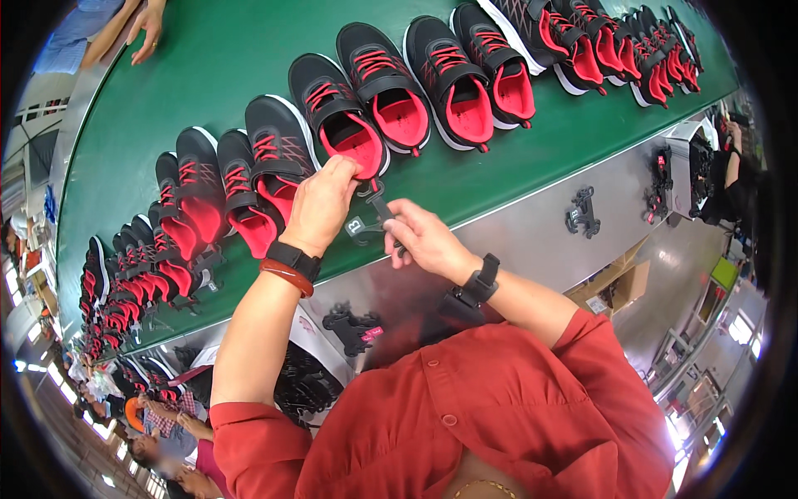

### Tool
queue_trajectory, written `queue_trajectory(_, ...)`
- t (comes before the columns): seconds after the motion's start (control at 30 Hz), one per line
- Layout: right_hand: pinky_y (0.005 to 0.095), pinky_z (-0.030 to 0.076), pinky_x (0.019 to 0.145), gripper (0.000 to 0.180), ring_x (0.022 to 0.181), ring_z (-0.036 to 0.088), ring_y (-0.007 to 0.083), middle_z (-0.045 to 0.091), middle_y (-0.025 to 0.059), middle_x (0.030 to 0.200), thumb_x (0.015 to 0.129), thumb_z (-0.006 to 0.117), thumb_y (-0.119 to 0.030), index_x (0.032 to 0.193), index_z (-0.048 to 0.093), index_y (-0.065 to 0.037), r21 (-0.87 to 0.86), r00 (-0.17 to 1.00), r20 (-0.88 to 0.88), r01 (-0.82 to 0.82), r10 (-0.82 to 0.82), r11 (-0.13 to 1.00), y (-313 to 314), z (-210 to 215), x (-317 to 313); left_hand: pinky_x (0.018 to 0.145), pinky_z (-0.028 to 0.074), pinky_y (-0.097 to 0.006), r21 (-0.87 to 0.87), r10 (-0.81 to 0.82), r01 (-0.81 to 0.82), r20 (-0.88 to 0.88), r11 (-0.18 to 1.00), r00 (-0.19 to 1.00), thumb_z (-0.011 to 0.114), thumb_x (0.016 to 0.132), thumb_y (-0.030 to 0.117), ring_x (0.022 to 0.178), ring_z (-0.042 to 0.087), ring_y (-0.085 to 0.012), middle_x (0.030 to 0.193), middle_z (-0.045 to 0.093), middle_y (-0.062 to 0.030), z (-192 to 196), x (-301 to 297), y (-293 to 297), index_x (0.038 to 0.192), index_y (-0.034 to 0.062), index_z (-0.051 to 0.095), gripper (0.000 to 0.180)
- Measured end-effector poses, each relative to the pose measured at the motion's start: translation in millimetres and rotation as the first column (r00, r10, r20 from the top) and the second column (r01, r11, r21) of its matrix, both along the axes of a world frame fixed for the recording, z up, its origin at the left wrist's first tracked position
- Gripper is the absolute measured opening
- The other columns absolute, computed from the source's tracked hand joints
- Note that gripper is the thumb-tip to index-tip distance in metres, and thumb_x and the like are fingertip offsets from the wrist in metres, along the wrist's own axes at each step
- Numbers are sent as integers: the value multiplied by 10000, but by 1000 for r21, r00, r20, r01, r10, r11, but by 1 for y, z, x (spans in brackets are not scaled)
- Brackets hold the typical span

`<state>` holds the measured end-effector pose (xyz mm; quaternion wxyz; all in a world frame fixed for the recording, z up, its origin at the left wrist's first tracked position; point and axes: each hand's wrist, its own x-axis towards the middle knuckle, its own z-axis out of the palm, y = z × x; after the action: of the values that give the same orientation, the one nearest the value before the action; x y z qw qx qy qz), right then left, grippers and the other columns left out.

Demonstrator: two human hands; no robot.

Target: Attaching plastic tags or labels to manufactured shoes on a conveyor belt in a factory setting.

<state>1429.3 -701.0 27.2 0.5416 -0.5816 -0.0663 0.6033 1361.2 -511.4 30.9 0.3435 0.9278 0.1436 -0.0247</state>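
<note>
A black sneaker [320, 75] with red laces and red lining stands on the green work surface, its heel toward me. My left hand [324, 200] pinches the heel collar of this sneaker. In my right hand [426, 239] is a black plastic shoe hanger [381, 204]; its upper end touches or nearly touches the red heel loop. A grey size tab [356, 227] sits beside the hanger. The fingers of my right hand cover the hanger's lower part. Just right of the held shoe stands another black sneaker [370, 46] of the same kind.
Rows of matching sneakers [199, 158] run along the green conveyor belt [507, 179] both ways. More black hangers [583, 212] cling to the metal side rail [532, 237]. A co-worker's hand [148, 32] is at the far left edge. A cardboard box [611, 287] stands below.
</note>
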Motion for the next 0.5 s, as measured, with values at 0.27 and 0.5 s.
queue_trajectory(0.27, 322, 481, 508, 254, 474, 580, 176, 610, 54, 613, 980, 523, -239, 1069, 621, -22, -52, 842, 205, -501, 500, 864, 20, 27, 63, 689, 559, -422, 188, -250, 264, -96, 946, 963, 661, 781, 65, 843, 663, -340, 1241, 556, -193, 19, -10, -9, 1376, 153, 451, 637)
queue_trajectory(0.5, 390, 505, 781, 226, 917, 596, 276, 676, 55, 1080, 803, 628, -127, 1016, 673, -65, -224, -194, 970, -495, 145, 840, 32, 36, 138, 641, 537, -455, 155, -93, 137, -259, 978, 961, 644, 795, 57, 792, 654, -378, 1029, 592, -192, 33, -2, -19, 1347, 146, 466, 587)
